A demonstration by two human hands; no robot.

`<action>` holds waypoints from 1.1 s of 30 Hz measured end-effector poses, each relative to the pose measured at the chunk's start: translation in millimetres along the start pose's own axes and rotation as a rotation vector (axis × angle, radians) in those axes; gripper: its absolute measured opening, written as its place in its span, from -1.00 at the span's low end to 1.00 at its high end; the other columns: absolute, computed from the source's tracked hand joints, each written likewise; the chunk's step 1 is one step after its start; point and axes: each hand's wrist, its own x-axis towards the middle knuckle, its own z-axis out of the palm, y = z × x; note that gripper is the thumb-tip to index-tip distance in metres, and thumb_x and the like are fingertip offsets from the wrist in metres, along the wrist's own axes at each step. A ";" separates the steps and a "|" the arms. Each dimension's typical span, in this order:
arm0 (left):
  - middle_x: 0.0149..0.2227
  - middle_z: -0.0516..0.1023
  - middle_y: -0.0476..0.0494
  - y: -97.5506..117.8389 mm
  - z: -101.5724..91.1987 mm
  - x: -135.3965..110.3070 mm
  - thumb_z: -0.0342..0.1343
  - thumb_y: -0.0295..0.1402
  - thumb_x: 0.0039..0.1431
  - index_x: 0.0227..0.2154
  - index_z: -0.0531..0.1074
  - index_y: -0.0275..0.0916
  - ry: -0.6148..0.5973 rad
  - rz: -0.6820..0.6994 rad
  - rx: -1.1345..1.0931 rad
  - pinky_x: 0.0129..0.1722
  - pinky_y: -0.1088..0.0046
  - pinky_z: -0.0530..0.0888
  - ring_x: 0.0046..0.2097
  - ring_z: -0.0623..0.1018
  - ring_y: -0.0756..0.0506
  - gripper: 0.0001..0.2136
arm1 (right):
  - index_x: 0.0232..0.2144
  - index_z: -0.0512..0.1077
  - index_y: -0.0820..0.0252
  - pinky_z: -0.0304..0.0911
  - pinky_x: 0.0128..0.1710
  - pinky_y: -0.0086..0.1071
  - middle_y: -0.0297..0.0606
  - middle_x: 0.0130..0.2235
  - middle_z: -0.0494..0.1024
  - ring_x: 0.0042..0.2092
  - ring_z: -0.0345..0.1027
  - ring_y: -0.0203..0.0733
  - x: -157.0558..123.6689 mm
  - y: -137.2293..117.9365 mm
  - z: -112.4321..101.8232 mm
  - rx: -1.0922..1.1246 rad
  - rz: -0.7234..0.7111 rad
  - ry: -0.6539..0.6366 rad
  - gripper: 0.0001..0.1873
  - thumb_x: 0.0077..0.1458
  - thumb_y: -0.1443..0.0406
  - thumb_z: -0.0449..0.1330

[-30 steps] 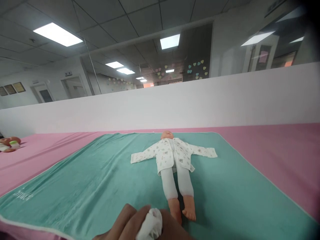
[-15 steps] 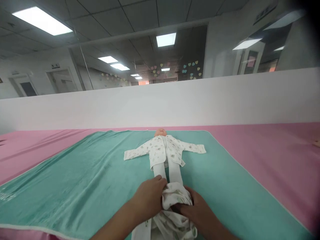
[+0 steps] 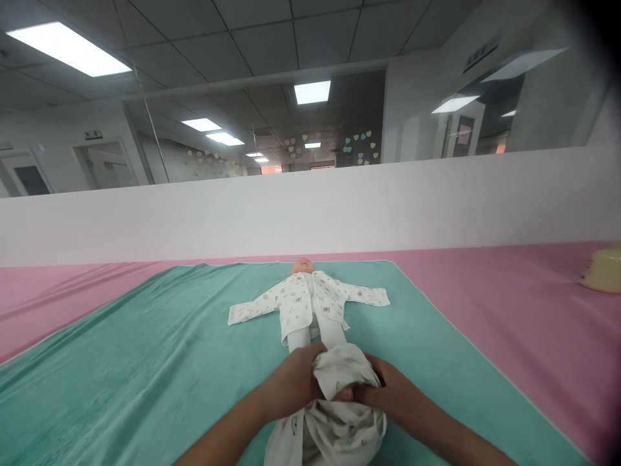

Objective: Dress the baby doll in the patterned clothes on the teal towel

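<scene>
Printed cloth [image 3: 345,367] higher in view than second ago — left grip [image 3: 295,383], right grip [image 3: 388,389] both pinching bunched folds, doll [image 3: 310,294] at twelve o'clock.

No text can be read: the sign [image 3: 93,134] over a door [image 3: 107,166] and the plate [image 3: 480,56] high at right are too blurred.

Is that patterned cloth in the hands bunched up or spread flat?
Bunched up: the patterned cloth is gathered in folds between the left fingers and right fingers, with its loose part wrinkled below.
</scene>
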 end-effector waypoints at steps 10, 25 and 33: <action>-0.36 0.46 -0.06 -29.2 1.0 20.5 0.19 -0.38 -0.12 -0.38 0.35 -0.24 0.241 -0.110 0.128 -0.40 0.45 0.26 -0.29 0.41 -0.13 -0.81 | -0.28 0.38 0.17 0.24 -0.22 -0.31 -0.28 -0.25 0.51 -0.19 0.36 -0.07 30.7 22.0 -18.3 -0.321 -0.195 0.153 -0.75 -0.11 0.37 0.11; -0.47 0.30 0.03 -55.6 -82.3 33.9 0.25 -0.42 -0.08 -0.42 0.29 -0.30 0.031 -0.002 -0.792 -0.47 0.60 0.23 -0.47 0.33 0.09 -0.78 | -0.34 0.33 0.19 0.19 -0.27 -0.39 -0.31 -0.26 0.38 -0.21 0.26 -0.16 41.6 25.3 -41.7 -0.423 -0.072 -0.034 -0.77 -0.17 0.35 0.17; -0.11 0.35 -0.14 -84.0 -64.7 34.5 0.19 -0.59 -0.14 -0.22 0.33 -0.24 -0.082 0.093 -0.941 -0.23 0.49 0.31 -0.14 0.41 -0.08 -0.64 | -0.17 0.34 0.11 0.17 -0.13 -0.38 -0.24 -0.08 0.32 -0.04 0.21 -0.17 68.1 -32.2 -44.5 -0.425 -0.174 -0.015 -0.67 0.10 0.07 0.04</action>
